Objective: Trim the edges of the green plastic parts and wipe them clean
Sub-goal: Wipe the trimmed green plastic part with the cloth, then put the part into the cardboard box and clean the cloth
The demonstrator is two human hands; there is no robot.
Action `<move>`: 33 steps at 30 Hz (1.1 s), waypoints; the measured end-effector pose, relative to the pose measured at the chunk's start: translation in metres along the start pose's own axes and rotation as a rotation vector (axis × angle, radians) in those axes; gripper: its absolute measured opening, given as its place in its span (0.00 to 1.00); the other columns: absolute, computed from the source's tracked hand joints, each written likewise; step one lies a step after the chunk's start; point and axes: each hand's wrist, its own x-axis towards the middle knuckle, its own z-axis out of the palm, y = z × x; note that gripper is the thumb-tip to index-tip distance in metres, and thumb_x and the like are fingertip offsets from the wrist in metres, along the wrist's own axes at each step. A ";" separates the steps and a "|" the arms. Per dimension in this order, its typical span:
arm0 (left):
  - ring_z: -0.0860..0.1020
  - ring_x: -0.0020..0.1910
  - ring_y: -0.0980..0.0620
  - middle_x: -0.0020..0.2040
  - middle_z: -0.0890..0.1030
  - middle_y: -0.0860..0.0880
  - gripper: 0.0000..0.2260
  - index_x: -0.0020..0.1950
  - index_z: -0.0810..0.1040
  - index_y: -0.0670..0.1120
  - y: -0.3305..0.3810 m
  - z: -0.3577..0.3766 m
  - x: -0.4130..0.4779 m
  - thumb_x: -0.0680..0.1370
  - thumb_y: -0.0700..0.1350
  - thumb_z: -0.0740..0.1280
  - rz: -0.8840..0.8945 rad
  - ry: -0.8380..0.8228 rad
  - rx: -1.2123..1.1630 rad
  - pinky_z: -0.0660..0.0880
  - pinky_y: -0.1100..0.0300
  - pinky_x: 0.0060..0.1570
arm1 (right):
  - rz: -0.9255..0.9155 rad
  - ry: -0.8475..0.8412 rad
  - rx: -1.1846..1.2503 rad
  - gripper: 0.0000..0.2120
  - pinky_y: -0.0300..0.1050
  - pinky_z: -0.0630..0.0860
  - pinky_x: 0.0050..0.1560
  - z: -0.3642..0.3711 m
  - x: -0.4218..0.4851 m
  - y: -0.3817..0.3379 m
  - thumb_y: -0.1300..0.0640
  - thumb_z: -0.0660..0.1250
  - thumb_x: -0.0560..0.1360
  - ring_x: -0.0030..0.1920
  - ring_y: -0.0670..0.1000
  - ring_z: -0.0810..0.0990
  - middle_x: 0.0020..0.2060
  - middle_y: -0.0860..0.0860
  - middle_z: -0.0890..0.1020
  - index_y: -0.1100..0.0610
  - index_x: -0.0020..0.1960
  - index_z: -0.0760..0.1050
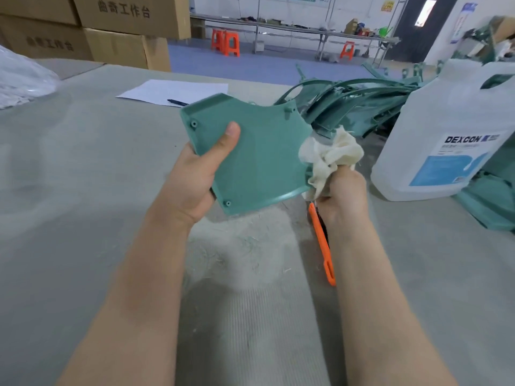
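An orange plastic utility knife [323,243] lies on the grey felt-covered table [83,190] at lower centre-right, beside the right wrist. At frame centre, the left hand [195,174] grips a flat, teal-green moulded plastic panel [259,157] by its left edge, thumb pressed on its face. The right hand [344,190] clutches a bunched cream cloth [331,154] against the panel's right edge. Behind, at upper right, sit a heap of green plastic parts [348,107] and a translucent white jug [446,129] labelled DEXCON.
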 end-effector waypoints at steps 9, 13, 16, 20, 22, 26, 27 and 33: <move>0.79 0.60 0.45 0.60 0.81 0.45 0.14 0.60 0.79 0.46 0.012 -0.016 0.000 0.83 0.51 0.59 0.112 0.383 -0.544 0.74 0.43 0.61 | -0.073 0.126 0.089 0.07 0.44 0.80 0.39 -0.018 0.008 -0.006 0.61 0.59 0.80 0.34 0.45 0.81 0.36 0.48 0.82 0.56 0.50 0.76; 0.78 0.61 0.44 0.63 0.80 0.44 0.13 0.64 0.75 0.46 0.020 -0.011 -0.005 0.82 0.46 0.59 0.062 0.607 -0.622 0.73 0.44 0.64 | -0.226 -0.172 -0.295 0.13 0.43 0.80 0.45 0.008 -0.012 0.007 0.63 0.60 0.78 0.46 0.44 0.82 0.50 0.46 0.82 0.47 0.57 0.74; 0.80 0.52 0.46 0.57 0.82 0.46 0.11 0.61 0.75 0.46 0.046 -0.019 -0.017 0.83 0.45 0.56 0.141 0.569 -0.653 0.77 0.51 0.54 | -0.228 -0.308 -0.407 0.16 0.40 0.78 0.39 0.024 -0.027 0.015 0.66 0.62 0.78 0.41 0.43 0.82 0.47 0.47 0.82 0.46 0.54 0.76; 0.79 0.54 0.47 0.59 0.80 0.48 0.11 0.60 0.75 0.47 0.097 -0.046 -0.050 0.83 0.46 0.55 0.315 0.587 -0.603 0.72 0.49 0.61 | -0.103 -0.510 -0.435 0.10 0.38 0.72 0.32 0.075 -0.069 0.031 0.60 0.64 0.78 0.35 0.45 0.78 0.40 0.46 0.81 0.45 0.47 0.78; 0.78 0.56 0.47 0.63 0.79 0.44 0.14 0.66 0.74 0.46 0.121 -0.064 -0.076 0.83 0.46 0.56 0.390 0.697 -0.545 0.73 0.50 0.61 | -0.034 -0.687 -0.409 0.08 0.35 0.69 0.27 0.114 -0.104 0.042 0.54 0.65 0.77 0.33 0.45 0.76 0.35 0.46 0.79 0.45 0.42 0.80; 0.79 0.56 0.51 0.65 0.78 0.47 0.17 0.71 0.70 0.48 0.166 -0.099 -0.139 0.83 0.48 0.57 0.687 0.918 -0.422 0.76 0.55 0.57 | 0.215 -1.184 -0.284 0.23 0.46 0.76 0.42 0.187 -0.189 0.069 0.37 0.65 0.69 0.44 0.55 0.80 0.44 0.54 0.82 0.54 0.51 0.82; 0.80 0.55 0.52 0.64 0.78 0.48 0.16 0.70 0.70 0.49 0.176 -0.106 -0.155 0.83 0.49 0.57 0.762 0.981 -0.393 0.76 0.54 0.58 | 0.241 -1.283 -0.269 0.25 0.48 0.77 0.45 0.201 -0.210 0.079 0.36 0.66 0.69 0.45 0.55 0.82 0.45 0.55 0.83 0.55 0.53 0.82; 0.82 0.44 0.65 0.45 0.82 0.63 0.03 0.50 0.73 0.59 0.210 -0.159 -0.267 0.81 0.54 0.60 0.934 1.517 -0.148 0.79 0.67 0.44 | 0.036 -1.627 -0.415 0.09 0.43 0.76 0.44 0.263 -0.343 0.163 0.47 0.70 0.69 0.41 0.43 0.82 0.39 0.43 0.84 0.46 0.49 0.80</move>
